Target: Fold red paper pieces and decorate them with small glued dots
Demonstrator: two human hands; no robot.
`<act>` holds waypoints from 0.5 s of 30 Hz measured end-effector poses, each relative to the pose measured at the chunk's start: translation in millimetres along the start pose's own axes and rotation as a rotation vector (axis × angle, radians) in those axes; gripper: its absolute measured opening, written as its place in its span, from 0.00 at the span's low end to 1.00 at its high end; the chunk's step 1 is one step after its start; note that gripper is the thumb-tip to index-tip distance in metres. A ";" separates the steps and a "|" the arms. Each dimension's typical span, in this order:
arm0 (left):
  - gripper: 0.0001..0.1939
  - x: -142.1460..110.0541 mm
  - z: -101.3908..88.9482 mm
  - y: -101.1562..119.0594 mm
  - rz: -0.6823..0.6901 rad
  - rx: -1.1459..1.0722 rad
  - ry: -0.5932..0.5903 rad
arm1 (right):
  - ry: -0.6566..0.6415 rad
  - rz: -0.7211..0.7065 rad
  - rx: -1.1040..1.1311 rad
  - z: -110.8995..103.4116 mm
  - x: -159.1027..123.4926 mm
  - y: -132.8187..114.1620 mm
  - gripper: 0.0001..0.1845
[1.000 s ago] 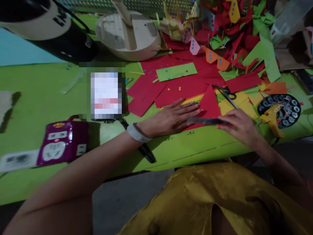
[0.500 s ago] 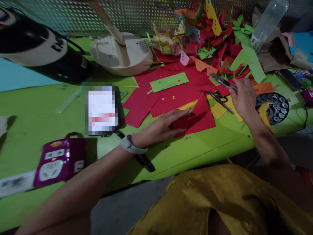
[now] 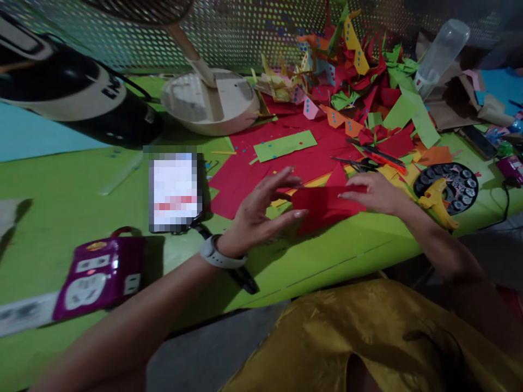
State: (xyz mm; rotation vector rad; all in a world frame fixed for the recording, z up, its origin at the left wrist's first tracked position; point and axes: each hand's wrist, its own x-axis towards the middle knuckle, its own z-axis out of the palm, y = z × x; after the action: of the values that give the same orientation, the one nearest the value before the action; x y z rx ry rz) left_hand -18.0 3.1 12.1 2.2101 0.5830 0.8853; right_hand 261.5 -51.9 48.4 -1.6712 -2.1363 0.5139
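Observation:
A red paper piece (image 3: pixel 322 202) is slightly lifted off the green table (image 3: pixel 327 256) near its front edge. My right hand (image 3: pixel 378 194) grips its right side, fingers lying over the top. My left hand (image 3: pixel 261 212) hovers at the paper's left edge with fingers spread; the thumb tip just touches the corner. An orange-and-black utility knife (image 3: pixel 378 154) lies on the paper scraps behind my right hand, beside black scissors (image 3: pixel 359 163).
A yellow glue gun (image 3: pixel 435 202) rests by a round black tray (image 3: pixel 461 185) at right. A paper craft pile (image 3: pixel 351 71), bottle (image 3: pixel 441 51), fan base (image 3: pixel 212 103), phone (image 3: pixel 175 190), purple power strip (image 3: pixel 98 275) and black marker (image 3: pixel 243 276) surround the spot.
My right hand set the utility knife down on the scraps and came back to take the red paper. My left hand lifted off the paper and spread its fingers.

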 end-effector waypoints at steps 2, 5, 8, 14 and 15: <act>0.29 2.1 0.9 2.1 -0.086 0.085 0.053 | 0.164 0.147 0.043 -12.3 4.0 16.5 0.11; 0.23 4.0 5.0 1.4 -0.110 0.291 0.000 | 0.444 0.325 -0.065 -31.1 10.2 46.2 0.12; 0.27 3.1 12.6 -1.5 -0.085 0.418 -0.117 | 0.596 0.456 -0.303 -40.5 13.4 58.7 0.21; 0.25 1.6 21.8 -5.0 -0.091 0.481 -0.198 | -0.103 -0.135 -0.348 -15.3 29.5 26.7 0.32; 0.24 1.6 21.6 -5.0 -0.090 0.475 -0.206 | -0.200 -0.201 -0.333 -9.2 34.9 22.2 0.32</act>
State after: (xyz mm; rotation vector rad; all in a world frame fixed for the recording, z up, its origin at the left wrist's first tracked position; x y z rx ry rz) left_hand -1.9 -1.7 -2.6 2.6307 0.8521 0.4967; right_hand 276.9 -12.4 47.6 -1.5964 -2.6214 0.2866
